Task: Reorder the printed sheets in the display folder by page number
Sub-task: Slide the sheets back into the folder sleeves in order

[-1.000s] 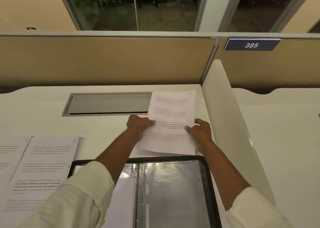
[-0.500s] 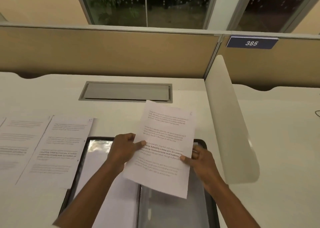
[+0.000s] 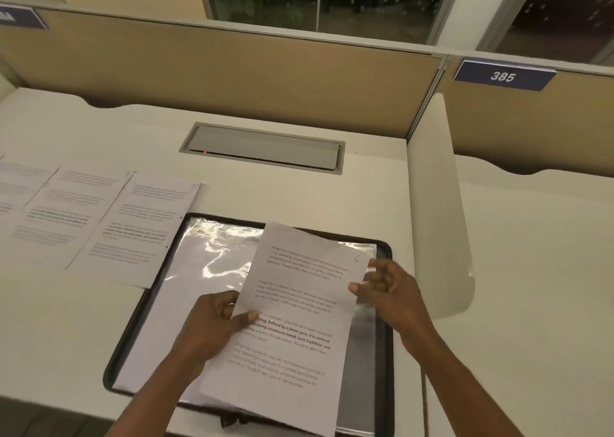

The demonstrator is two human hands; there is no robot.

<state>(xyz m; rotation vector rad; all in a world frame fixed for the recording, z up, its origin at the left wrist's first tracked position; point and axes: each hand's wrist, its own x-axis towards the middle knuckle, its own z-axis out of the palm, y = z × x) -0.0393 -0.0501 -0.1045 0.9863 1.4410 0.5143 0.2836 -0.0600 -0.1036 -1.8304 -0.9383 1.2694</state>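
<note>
Now left hand (image 3: pixel 212 333) and right hand (image 3: pixel 392 297) are pinching the sheet (image 3: pixel 299 303) at lower centre — next it is probably needing its correct folder (image 3: pixel 388 353) sleeve.

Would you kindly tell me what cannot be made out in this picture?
Head view:
- Page numbers on desk sheets: too small, blurred.
- Leftmost sheet: cut by left edge.
- Right hand: motion-blurred, grip on held sheet unclear.
- Folder, right pocket: mostly behind held sheet.
</note>
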